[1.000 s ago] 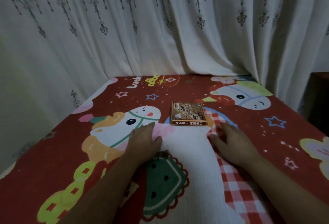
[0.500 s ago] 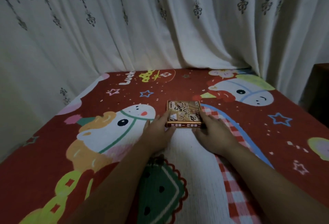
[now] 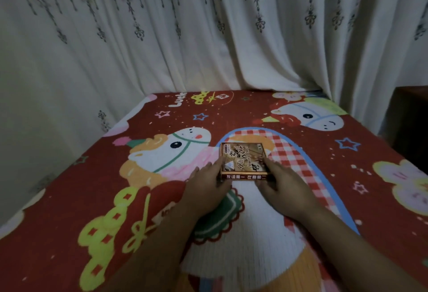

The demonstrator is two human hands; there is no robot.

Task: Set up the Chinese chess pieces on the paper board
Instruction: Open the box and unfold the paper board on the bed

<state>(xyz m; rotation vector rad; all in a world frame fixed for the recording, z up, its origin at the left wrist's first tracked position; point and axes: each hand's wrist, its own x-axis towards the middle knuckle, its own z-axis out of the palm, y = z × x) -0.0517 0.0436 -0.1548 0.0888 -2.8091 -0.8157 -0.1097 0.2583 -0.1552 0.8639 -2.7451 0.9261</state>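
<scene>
**Item 1, curtain** (image 3: 115, 48): pale pleated fabric with a dark hanging floral pattern. It is hung across the whole back of the view and down the left side, and its hem is met by the far edge of the bedspread.

**Item 2, bedspread** (image 3: 58, 199): red cloth printed with stars, yellow chain links and white lettering, spread flat over the surface. A cartoon horse head (image 3: 171, 150) with a green bridle is printed left of centre.

**Item 3, left hand** (image 3: 206, 189): extended from the lower left on a bare forearm, above a green scalloped motif (image 3: 220, 222). The fingers are laid along the left side of the chess box and the thumb is set against its near face, so the near-left corner is grasped.

**Item 4, chess box** (image 3: 243, 159): small flat square carton in brown and gold. Chinese characters are printed on the lid and a strip of white characters on the near face.
- It is placed at the centre of the bedspread, at the edge of a red-and-white checked patch (image 3: 291, 152).
- It is held between the two hands, with the lid closed.
- Whether it is lifted clear of the cloth cannot be told.

**Item 5, right hand** (image 3: 284, 187): extended from the lower right. The fingers are set along the right side of the box and the thumb against its near face, so the near-right corner is grasped.

**Item 6, second horse head** (image 3: 312, 115): printed at the far right of the bedspread, well apart from the box.

**Item 7, dark cabinet** (image 3: 412, 129): seen at the right edge, beside the bedspread and below the curtain, with its detail lost in shadow
</scene>
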